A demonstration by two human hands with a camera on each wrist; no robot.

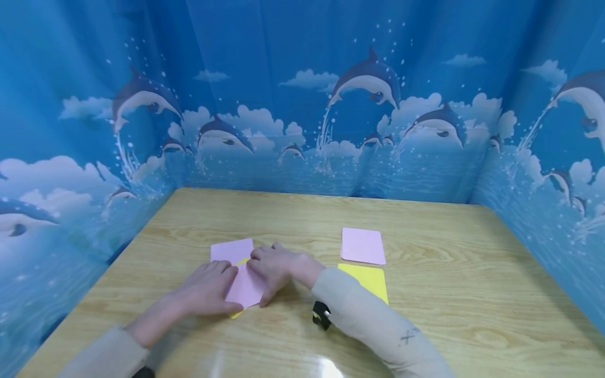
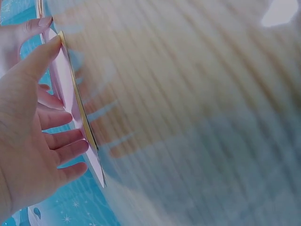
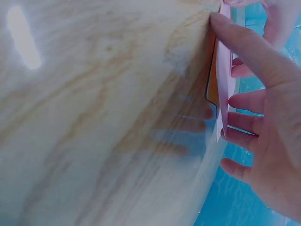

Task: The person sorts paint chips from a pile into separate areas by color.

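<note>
A pink square of paper or card (image 1: 247,286) lies between my two hands, over a yellow square (image 1: 237,314) that shows only at its edges. My left hand (image 1: 210,287) holds the pink square's left side, thumb at the near corner and fingers along the side. At the opposite side my right hand (image 1: 275,266) grips it, thumb near the front edge and fingers at the back. In the right wrist view the pink sheet (image 3: 223,80) stands slightly bowed above the yellow one (image 3: 212,77). Just behind, another pink square (image 1: 232,250) lies partly covered.
To the right, a pink square (image 1: 363,245) lies on the wooden table (image 1: 454,273). In front of it is a yellow square (image 1: 371,279), partly hidden by my right sleeve (image 1: 378,320). A blue dolphin-print curtain (image 1: 302,105) encloses the back and sides.
</note>
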